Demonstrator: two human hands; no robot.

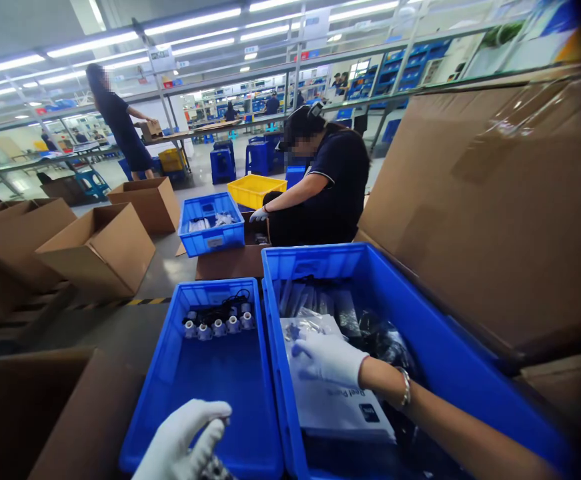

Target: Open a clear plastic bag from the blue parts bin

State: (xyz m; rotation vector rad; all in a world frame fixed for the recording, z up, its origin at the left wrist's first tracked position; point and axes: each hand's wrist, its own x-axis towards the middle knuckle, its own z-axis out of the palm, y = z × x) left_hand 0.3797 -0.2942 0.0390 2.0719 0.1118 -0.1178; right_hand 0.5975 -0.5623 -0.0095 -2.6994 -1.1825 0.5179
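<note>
My right hand (327, 359), in a white glove, reaches into the right blue bin (435, 347) and its fingers rest on a clear plastic bag (315, 327) lying on top of a white printed bag (335, 403). Dark bagged parts fill the rest of that bin. My left hand (183, 443), also gloved, hangs curled over the near edge of the left blue bin (210, 400) and seems to grip a small dark part, mostly hidden. At the far end of the left bin lies a row of small white cylindrical parts with black wires (219, 321).
A large open cardboard flap (495, 200) rises at right. An open carton (25, 407) sits at near left, more cartons (100, 247) beyond. A seated person (327, 187) works by a blue bin (210, 223) and yellow bin (255, 189). Another person (117, 123) stands far left.
</note>
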